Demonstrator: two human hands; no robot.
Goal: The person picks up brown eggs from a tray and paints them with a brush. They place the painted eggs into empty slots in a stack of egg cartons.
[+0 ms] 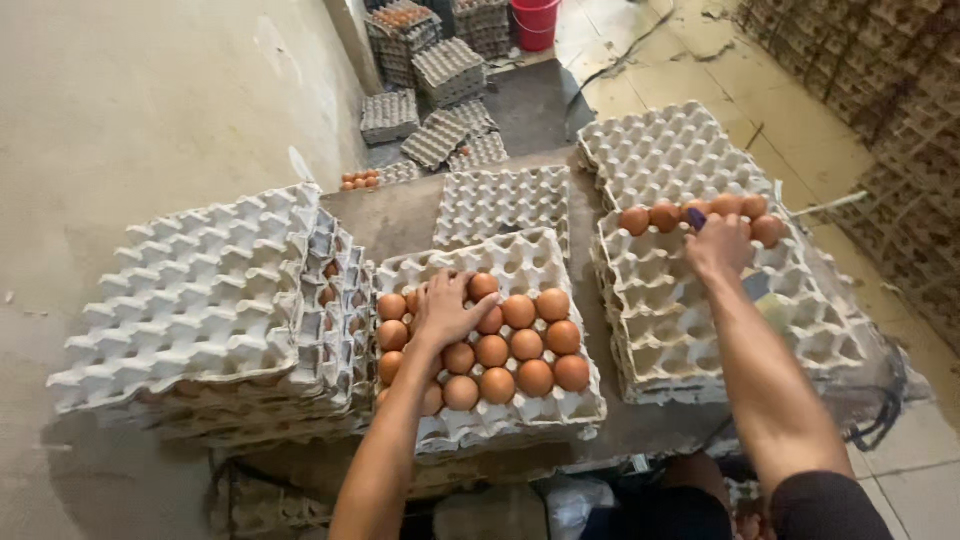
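Eggs [505, 345] are mid-transfer between cardboard trays: the left hand [445, 310] lies spread, fingers curling over brown ones in the middle tray [520, 420], while the right hand [718, 245] closes around one in the right tray's [690, 340] far row, needing gentle seating.

Plain beige wall [150, 90], cracked floor [700, 70], red bucket [535, 20].

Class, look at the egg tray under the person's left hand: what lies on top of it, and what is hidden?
Brown eggs fill much of the middle tray; its far rows and near edge are empty. The left hand rests on several eggs, hiding the cups beneath. More trays lie under it, contents unseen.
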